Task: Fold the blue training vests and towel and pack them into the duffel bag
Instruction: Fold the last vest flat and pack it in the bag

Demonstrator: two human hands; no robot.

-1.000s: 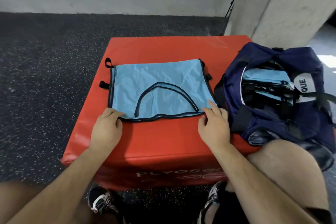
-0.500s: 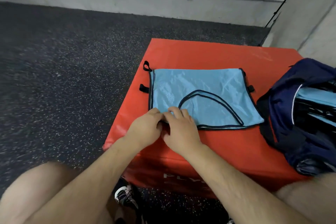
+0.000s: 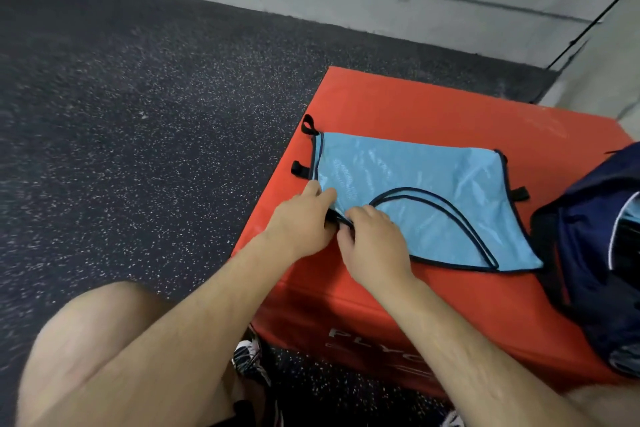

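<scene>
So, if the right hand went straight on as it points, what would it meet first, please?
Probably the left hand, right ahead of the right hand at the corner of the light blue mesh vest; depth unclear.

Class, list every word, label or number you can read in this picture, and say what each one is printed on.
"PLY" plus a half-hidden round letter: white, on the box front; the right arm covers the rest.
Smaller line beneath: too blurred to read.
On vest and bag: no text visible.
</scene>
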